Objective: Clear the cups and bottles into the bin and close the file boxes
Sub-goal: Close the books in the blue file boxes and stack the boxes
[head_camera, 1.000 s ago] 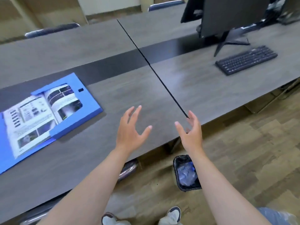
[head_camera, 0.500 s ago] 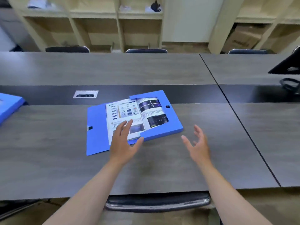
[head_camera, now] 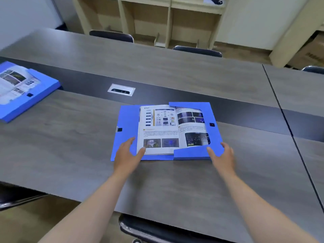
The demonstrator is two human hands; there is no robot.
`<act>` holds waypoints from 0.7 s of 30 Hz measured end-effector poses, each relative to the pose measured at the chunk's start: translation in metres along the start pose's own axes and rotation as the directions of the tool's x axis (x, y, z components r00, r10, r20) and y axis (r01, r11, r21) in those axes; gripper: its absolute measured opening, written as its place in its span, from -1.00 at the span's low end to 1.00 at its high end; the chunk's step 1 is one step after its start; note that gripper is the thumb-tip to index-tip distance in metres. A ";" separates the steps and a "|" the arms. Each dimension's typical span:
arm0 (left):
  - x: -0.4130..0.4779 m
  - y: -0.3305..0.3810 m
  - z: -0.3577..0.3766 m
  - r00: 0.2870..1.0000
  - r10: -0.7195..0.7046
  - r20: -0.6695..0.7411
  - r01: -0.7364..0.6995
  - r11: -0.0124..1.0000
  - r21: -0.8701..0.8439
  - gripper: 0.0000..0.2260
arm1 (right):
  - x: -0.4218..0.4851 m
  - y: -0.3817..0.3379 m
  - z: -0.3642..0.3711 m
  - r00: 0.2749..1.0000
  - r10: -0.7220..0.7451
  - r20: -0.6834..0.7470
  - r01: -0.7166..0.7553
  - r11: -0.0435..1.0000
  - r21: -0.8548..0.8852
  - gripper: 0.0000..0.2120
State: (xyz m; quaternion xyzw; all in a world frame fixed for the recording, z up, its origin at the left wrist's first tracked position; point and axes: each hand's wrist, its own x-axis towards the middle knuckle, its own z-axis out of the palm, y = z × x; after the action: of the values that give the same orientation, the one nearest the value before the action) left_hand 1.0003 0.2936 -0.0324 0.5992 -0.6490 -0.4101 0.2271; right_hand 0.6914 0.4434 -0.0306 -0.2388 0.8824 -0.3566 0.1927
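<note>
A blue file box lies open on the grey table in front of me, with an open printed booklet inside it. My left hand rests with spread fingers on the box's near left corner, its thumb at the booklet's lower edge. My right hand touches the box's near right corner, fingers apart around the raised blue side flap. A second open blue file box with pages in it lies at the far left of the table. No cups, bottles or bin are in view.
A silver cable port sits in the table's dark centre strip behind the box. Black chair backs line the far side, and one chair stands below me at the near edge. Wooden shelves fill the back wall.
My view swung left from the bin and monitor to the file box. Both hands reached forward and came down onto the box's near corners.
</note>
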 end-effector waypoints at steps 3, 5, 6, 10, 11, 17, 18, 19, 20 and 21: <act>0.016 0.006 0.012 0.997 -0.075 0.017 0.075 0.997 -0.001 -0.48 | 0.035 0.005 0.003 0.999 -0.009 0.036 0.012 0.997 -0.080 -0.28; 0.029 0.008 0.021 0.991 -0.134 0.021 0.134 0.991 -0.015 -0.50 | 0.057 0.007 0.008 0.999 -0.007 0.050 0.013 0.993 -0.117 -0.25; 0.036 0.009 0.026 0.986 -0.167 0.013 0.168 0.986 -0.025 -0.49 | 0.068 0.008 0.011 0.998 -0.003 0.057 0.011 0.991 -0.135 -0.24; 0.060 0.003 0.044 0.951 -0.308 -0.022 0.307 0.951 -0.042 -0.37 | 0.094 0.011 0.026 0.996 0.017 0.083 -0.004 0.987 -0.163 -0.19; 0.064 0.002 0.048 0.940 -0.340 -0.029 0.339 0.940 -0.030 -0.35 | 0.097 0.012 0.029 0.996 0.021 0.083 -0.007 0.986 -0.164 -0.19; 0.084 0.003 0.060 0.897 -0.436 -0.074 0.438 0.899 0.015 -0.45 | 0.100 0.023 0.033 0.996 0.031 0.084 -0.017 0.986 -0.168 -0.23; 0.086 0.003 0.059 0.885 -0.460 -0.074 0.461 0.888 -0.006 -0.52 | 0.099 0.023 0.032 0.995 0.030 0.090 -0.014 0.986 -0.167 -0.23; 0.089 0.003 0.059 0.879 -0.473 -0.056 0.472 0.881 -0.036 -0.57 | 0.099 0.023 0.030 0.995 0.037 0.093 -0.021 0.986 -0.164 -0.23; 0.090 0.003 0.060 0.884 -0.468 -0.025 0.465 0.882 -0.071 -0.63 | 0.098 0.023 0.028 0.994 0.046 0.095 -0.030 0.987 -0.159 -0.23; 0.090 0.004 0.059 0.896 -0.445 0.008 0.443 0.890 -0.109 -0.69 | 0.095 0.022 0.027 0.994 0.054 0.099 -0.039 0.988 -0.152 -0.23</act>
State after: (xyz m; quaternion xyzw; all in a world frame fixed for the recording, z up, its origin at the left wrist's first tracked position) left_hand 0.9353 0.2219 -0.0799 0.7218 -0.4699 -0.4805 0.1652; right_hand 0.6217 0.3897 -0.0814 -0.2500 0.9010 -0.2719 0.2275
